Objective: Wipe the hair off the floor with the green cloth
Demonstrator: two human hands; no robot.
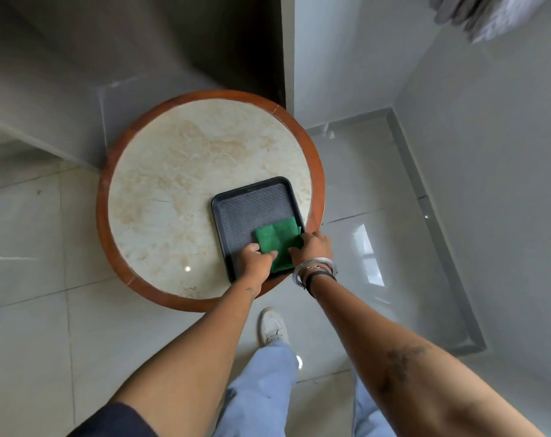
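Observation:
A folded green cloth [277, 239] lies in the near right part of a black tray [236, 212]. The tray sits on a round marble-topped table [173, 184] with a brown wooden rim. My left hand [255, 261] pinches the cloth's near left edge. My right hand [313, 247] rests on the cloth's right edge, fingers curled onto it, bangles on the wrist. The glossy tiled floor [378, 190] spreads around the table; no hair is visible on it at this distance.
A grey wall corner and a dark panel [255, 52] stand behind the table. A grey skirting [425, 216] runs along the right wall. My white shoe [271, 326] and light blue trouser legs are below the table's near edge.

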